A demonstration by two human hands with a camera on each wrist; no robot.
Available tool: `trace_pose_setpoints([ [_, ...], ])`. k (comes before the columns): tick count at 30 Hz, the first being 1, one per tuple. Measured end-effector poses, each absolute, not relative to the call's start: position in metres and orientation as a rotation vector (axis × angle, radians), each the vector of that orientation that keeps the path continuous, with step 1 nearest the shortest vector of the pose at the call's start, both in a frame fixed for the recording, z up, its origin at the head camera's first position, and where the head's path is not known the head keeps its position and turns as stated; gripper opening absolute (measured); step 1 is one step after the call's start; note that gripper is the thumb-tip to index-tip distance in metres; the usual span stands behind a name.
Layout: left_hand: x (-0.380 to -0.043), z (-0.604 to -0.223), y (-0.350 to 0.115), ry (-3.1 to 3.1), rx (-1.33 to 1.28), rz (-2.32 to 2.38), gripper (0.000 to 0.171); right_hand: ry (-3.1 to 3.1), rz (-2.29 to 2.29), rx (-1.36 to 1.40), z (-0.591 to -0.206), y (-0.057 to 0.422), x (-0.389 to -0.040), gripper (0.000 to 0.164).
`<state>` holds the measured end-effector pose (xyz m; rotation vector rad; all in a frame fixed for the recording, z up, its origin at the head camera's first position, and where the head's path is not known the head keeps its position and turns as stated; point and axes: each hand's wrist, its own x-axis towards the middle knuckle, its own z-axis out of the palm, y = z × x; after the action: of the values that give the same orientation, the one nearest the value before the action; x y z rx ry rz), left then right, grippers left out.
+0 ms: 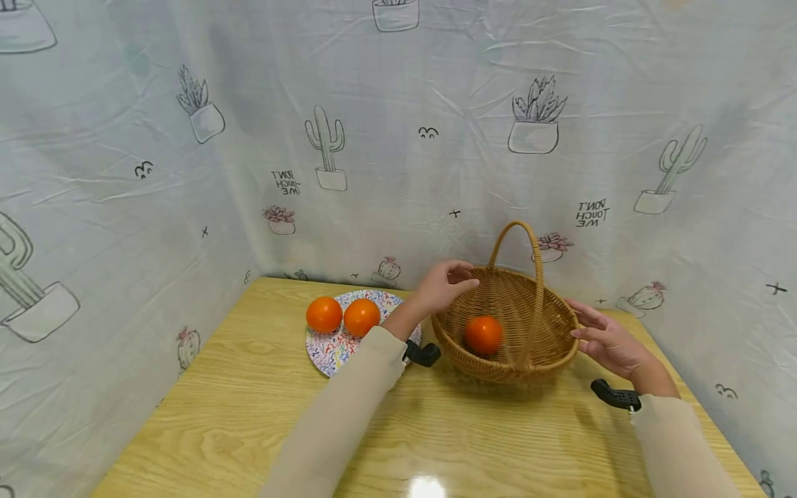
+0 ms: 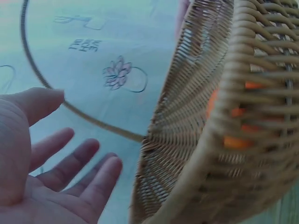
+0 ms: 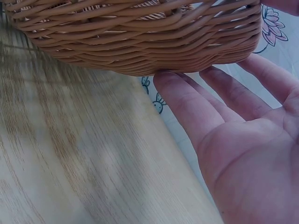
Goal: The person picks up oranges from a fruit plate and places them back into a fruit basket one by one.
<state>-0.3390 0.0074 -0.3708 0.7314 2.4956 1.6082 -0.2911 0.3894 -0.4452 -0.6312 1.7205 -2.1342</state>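
Note:
A brown wicker basket (image 1: 554, 325) with a tall arched handle stands on the right part of the table, holding a round orange fruit (image 1: 483, 335). At its left rim is my left hand (image 1: 443, 287), fingers spread and loosely bent; a gap separates them from the wicker in the left wrist view. My right hand (image 1: 607, 339) is at the basket's right end. Its fairly straight fingers (image 3: 182, 100) touch the woven outside, with the thumb near the rim. Neither palm presses on the basket.
Left of the basket, a speckled multicoloured plate (image 1: 320, 353) carries two orange fruits (image 1: 324, 315), partly hidden by my left forearm. The wooden table (image 1: 218, 408) meets a printed cloth (image 1: 373, 173) at its back and sides.

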Motion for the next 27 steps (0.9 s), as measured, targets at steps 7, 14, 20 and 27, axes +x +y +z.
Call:
trace_pose_setpoints([
  [7,-0.326,-0.368,-0.026,2.495,0.760,1.734,0.041,1.691,-2.146,-0.636,-0.445,0.388,-0.290,0.063],
  [14,-0.317,-0.386,-0.056,2.584,0.685,1.838,0.036,1.659,-2.165,-0.651,-0.445,0.389,-0.289,0.063],
  [20,-0.309,-0.404,-0.082,2.628,0.618,1.923,0.029,1.648,-2.175,-0.632,-0.444,0.388,-0.285,0.063],
  [27,-0.303,-0.419,-0.114,2.754,0.541,1.874,0.030,1.665,-2.172,-0.625,-0.443,0.385,-0.282,0.061],
])
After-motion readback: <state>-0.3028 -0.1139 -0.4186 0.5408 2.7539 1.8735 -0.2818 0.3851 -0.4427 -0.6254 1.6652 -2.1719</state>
